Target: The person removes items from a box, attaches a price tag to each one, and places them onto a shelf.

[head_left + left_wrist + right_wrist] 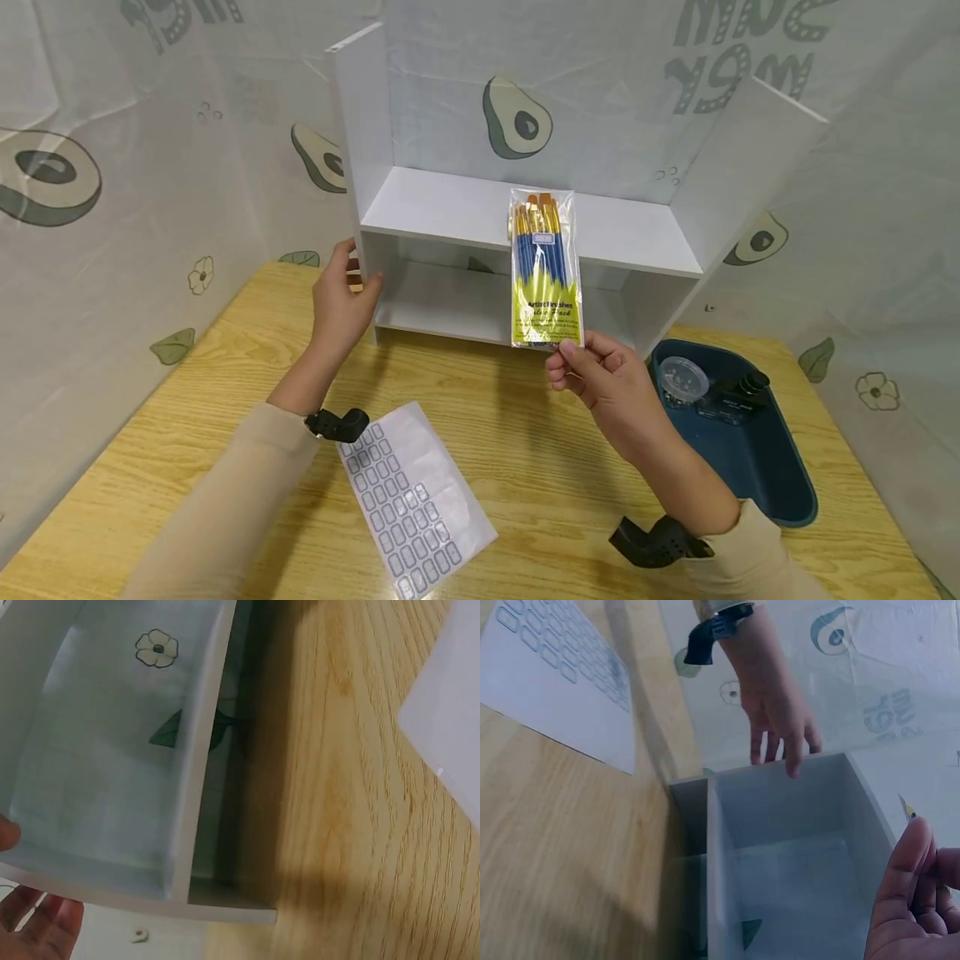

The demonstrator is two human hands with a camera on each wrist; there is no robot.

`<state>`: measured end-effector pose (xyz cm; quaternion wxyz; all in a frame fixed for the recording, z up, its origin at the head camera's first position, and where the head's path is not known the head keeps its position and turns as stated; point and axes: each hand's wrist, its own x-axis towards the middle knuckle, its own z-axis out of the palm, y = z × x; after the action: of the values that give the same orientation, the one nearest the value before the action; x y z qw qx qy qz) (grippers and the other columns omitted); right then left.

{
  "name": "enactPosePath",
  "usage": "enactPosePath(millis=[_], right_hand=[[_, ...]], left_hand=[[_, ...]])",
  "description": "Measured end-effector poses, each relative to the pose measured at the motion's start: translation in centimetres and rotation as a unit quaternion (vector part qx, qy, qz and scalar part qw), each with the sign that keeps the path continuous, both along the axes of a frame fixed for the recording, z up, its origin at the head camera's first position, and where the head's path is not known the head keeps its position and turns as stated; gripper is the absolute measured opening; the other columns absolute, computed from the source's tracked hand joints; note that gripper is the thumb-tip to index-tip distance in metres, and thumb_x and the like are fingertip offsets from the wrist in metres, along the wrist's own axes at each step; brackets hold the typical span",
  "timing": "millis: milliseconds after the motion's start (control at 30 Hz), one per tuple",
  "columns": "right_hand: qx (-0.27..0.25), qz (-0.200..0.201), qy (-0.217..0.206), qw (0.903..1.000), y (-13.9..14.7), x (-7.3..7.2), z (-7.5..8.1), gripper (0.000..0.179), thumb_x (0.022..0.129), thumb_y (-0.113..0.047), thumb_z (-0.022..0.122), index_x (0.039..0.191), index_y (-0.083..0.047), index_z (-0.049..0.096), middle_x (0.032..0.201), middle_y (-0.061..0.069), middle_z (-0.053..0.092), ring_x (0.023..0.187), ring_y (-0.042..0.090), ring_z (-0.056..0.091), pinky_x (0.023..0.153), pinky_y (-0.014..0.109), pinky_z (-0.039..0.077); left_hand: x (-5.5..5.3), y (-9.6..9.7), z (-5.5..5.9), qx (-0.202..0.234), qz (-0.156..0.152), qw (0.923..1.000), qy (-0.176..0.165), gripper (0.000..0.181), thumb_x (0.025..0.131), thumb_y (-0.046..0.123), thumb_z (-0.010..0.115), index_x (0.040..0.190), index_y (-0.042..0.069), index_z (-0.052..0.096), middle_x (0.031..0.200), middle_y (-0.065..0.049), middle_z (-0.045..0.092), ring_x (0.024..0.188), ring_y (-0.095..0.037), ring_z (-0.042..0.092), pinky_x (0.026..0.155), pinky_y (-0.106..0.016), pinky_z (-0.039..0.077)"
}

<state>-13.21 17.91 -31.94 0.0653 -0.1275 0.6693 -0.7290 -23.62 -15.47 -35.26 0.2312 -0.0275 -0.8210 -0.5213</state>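
A white two-tier shelf (442,204) stands on the wooden table with tall side panels. My left hand (341,300) grips its left side panel, thumb on the inner face and fingers behind the outer face; the left wrist view shows the fingers (64,922) around that panel (135,900). In front of the shelf, my right hand (611,383) pinches the bottom edge of a clear pack of paintbrushes (546,304), holding it upright with the bristles up. Only a sliver of the pack shows in the right wrist view, beyond the right thumb (909,851).
A sheet of blue-bordered labels (420,500) lies on the table in front of the shelf. At the right stands a dark blue tray (772,492) holding a clear round tub (684,380) and a black bottle (742,396). An avocado-print curtain (600,75) hangs behind.
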Motion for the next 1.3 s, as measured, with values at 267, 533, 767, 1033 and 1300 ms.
enactPosePath(millis=[267,533,767,1033,1300], right_hand=[[-0.036,-0.041,-0.049,0.9973,-1.0,-3.4,2.3,0.016,0.109,-0.019,0.055,0.109,-0.007,0.065,0.088,-0.006,0.072,0.082,0.004,0.068,0.081,0.017,0.06],[-0.098,-0.052,-0.101,0.9887,-1.3,-5.6,4.5,0.022,0.107,-0.02,0.059,0.119,-0.002,0.061,0.088,-0.003,0.071,0.082,0.004,0.068,0.078,0.013,0.059],[-0.104,-0.058,-0.11,0.9868,-1.8,-6.8,5.0,0.02,0.107,-0.021,0.057,0.116,-0.003,0.062,0.088,-0.003,0.069,0.082,0.003,0.066,0.077,0.012,0.058],[-0.108,-0.076,-0.116,0.9845,-2.4,-7.5,5.0,0.018,0.107,-0.021,0.057,0.109,-0.005,0.067,0.083,-0.004,0.071,0.076,0.003,0.068,0.074,0.012,0.059],[-0.102,-0.093,-0.108,0.9845,-2.4,-7.5,4.7,0.02,0.108,-0.021,0.056,0.103,-0.009,0.072,0.079,-0.005,0.072,0.072,0.003,0.067,0.072,0.013,0.059]], left_hand=[[-0.5,-0.3,-1.0,-0.013,0.02,0.9992,-0.031,0.042,0.103,0.008,0.06,0.144,0.001,0.057,0.133,-0.029,0.066,0.111,-0.045,0.068,0.093,-0.06,0.06],[-0.7,-0.6,-1.4,-0.028,0.024,0.999,-0.024,0.039,0.102,0.009,0.061,0.14,0.001,0.061,0.124,-0.029,0.071,0.109,-0.047,0.07,0.091,-0.06,0.062],[-0.6,-0.4,-1.7,-0.038,0.028,0.9988,-0.008,0.037,0.102,0.009,0.061,0.138,-0.001,0.064,0.126,-0.027,0.072,0.108,-0.045,0.072,0.091,-0.058,0.062],[-0.5,0.0,-2.0,-0.038,0.024,0.999,0.002,0.039,0.103,0.008,0.059,0.14,-0.001,0.062,0.125,-0.03,0.072,0.109,-0.046,0.073,0.091,-0.058,0.062],[-0.7,0.3,-2.2,-0.038,0.025,0.999,0.007,0.04,0.103,0.007,0.058,0.142,0.0,0.062,0.126,-0.028,0.072,0.108,-0.045,0.074,0.09,-0.057,0.063]])
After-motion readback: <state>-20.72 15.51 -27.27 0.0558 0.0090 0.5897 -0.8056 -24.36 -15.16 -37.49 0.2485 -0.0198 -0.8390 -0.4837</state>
